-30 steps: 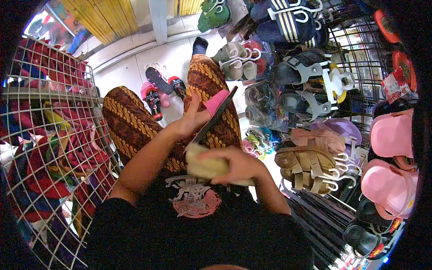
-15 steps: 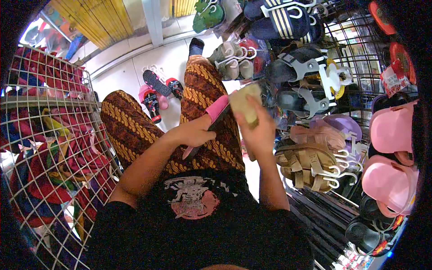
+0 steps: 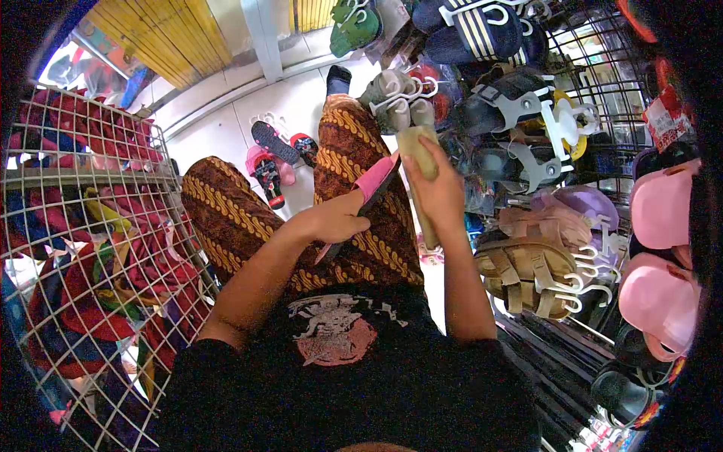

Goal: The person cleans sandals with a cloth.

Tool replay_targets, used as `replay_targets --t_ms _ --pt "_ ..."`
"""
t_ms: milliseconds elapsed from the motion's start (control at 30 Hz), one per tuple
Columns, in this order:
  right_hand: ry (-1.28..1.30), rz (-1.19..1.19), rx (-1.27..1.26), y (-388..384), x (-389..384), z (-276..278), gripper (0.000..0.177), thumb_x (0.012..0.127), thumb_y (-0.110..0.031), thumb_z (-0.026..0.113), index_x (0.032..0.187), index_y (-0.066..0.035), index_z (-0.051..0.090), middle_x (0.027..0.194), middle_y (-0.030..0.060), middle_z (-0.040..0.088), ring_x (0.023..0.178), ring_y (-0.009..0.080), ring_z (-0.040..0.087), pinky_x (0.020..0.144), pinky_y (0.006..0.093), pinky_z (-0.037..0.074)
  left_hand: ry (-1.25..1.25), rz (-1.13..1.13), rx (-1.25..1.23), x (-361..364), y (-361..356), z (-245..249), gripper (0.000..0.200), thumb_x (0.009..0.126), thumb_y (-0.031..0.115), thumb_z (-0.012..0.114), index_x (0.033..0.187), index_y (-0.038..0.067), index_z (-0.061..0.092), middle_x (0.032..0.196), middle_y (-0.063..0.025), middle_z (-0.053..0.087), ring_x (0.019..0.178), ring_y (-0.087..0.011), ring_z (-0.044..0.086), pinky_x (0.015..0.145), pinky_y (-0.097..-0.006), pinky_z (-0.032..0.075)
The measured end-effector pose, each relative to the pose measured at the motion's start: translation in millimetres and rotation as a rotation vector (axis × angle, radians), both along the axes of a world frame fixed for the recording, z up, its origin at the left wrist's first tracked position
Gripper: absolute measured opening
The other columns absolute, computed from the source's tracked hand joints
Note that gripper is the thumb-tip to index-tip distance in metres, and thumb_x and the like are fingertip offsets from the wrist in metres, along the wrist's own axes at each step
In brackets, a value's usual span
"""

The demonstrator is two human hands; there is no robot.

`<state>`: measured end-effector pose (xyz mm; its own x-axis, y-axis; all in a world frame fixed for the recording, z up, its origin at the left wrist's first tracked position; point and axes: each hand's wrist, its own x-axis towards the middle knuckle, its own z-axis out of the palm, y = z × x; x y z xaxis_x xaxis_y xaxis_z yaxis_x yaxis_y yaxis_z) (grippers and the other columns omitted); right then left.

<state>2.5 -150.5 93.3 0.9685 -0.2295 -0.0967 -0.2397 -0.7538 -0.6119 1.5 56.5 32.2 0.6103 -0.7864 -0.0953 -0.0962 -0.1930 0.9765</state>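
My left hand [image 3: 335,218] is closed around a pink slide sandal [image 3: 376,178] with a dark sole, held over my lap with its toe end pointing up and right. Part of the sandal is hidden behind my fingers. In my right hand [image 3: 438,188] is a pale yellow-beige cloth [image 3: 414,145], pinched between thumb and fingers, with a long end hanging below the hand. The cloth's upper part is right beside the sandal's tip. Both hands are above my patterned trousers [image 3: 369,248].
Left of me stands a wire grid [image 3: 83,248] with colourful goods behind it. Several sandals [image 3: 269,175] lie on the tiled floor ahead. Hanging shoes crowd the right side, among them brown sandals [image 3: 523,275], pink clogs [image 3: 663,207] and striped navy slides [image 3: 478,38].
The whole view has shifted slightly right. The cloth has turned more upright and its lower end now shows below my right hand. My left hand keeps its hold on the sandal.
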Motion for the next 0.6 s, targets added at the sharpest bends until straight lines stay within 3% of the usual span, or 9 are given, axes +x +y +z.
replay_targets --t_ms 100,200,300,367,467,533,600 --pt "-0.044 0.012 0.089 -8 9 -25 0.047 0.09 -0.041 0.064 0.127 -0.013 0.059 0.12 0.0196 0.063 0.111 0.0352 0.06 0.094 0.0394 0.046 0.066 -0.049 -0.015 7 1 -19 0.088 0.081 0.014 0.06 0.152 0.003 0.008 0.153 -0.0208 0.03 0.141 -0.0306 0.029 0.116 -0.0355 0.023" --pt "-0.009 -0.009 0.216 -8 18 -45 0.044 0.091 -0.037 0.064 0.127 -0.012 0.06 0.123 0.0188 0.062 0.116 0.0303 0.058 0.099 0.0355 0.043 0.179 -0.003 -0.056 12 7 -9 0.092 0.079 0.01 0.06 0.153 0.006 0.006 0.154 -0.0185 0.029 0.142 -0.0283 0.027 0.116 -0.0337 0.022" --pt "0.018 -0.045 0.33 5 24 -46 0.044 0.092 -0.038 0.062 0.126 -0.009 0.06 0.123 0.0179 0.062 0.116 0.026 0.057 0.099 0.0339 0.041 0.378 0.064 0.085 20 14 -14 0.073 0.078 0.013 0.063 0.145 0.003 0.033 0.118 -0.0123 0.059 0.107 -0.0217 0.055 0.09 -0.0294 0.045" --pt "0.052 -0.065 0.317 9 29 -50 0.045 0.093 -0.04 0.061 0.125 -0.009 0.06 0.122 0.0177 0.063 0.114 0.0242 0.057 0.099 0.0336 0.041 0.392 0.111 0.153 27 26 -25 0.068 0.076 0.011 0.064 0.139 0.004 0.041 0.107 -0.009 0.061 0.099 -0.0175 0.056 0.083 -0.0284 0.046" --pt "0.115 -0.099 0.482 -5 35 -87 0.049 0.095 -0.042 0.055 0.131 -0.01 0.055 0.124 0.0155 0.06 0.113 0.0229 0.056 0.097 0.0328 0.041 0.515 0.197 0.011 34 31 -78 0.062 0.073 0.008 0.065 0.132 0.004 0.05 0.101 -0.0067 0.062 0.095 -0.0148 0.055 0.079 -0.0273 0.046" --pt "0.143 -0.109 0.654 -6 33 -81 0.052 0.095 -0.048 0.052 0.135 -0.014 0.051 0.13 0.0154 0.057 0.118 0.0263 0.054 0.1 0.0348 0.041 0.525 0.247 -0.209 34 26 -57 0.068 0.072 0.006 0.065 0.137 0.004 0.046 0.106 -0.0059 0.062 0.098 -0.0155 0.056 0.081 -0.0256 0.045" --pt "0.087 -0.088 0.666 -10 28 -87 0.053 0.096 -0.048 0.052 0.135 -0.011 0.051 0.131 0.014 0.056 0.117 0.0246 0.053 0.1 0.0344 0.04 0.376 0.307 -0.175 23 23 -15 0.075 0.072 0.004 0.064 0.143 0.005 0.039 0.116 -0.0082 0.061 0.106 -0.0179 0.055 0.087 -0.0269 0.044"
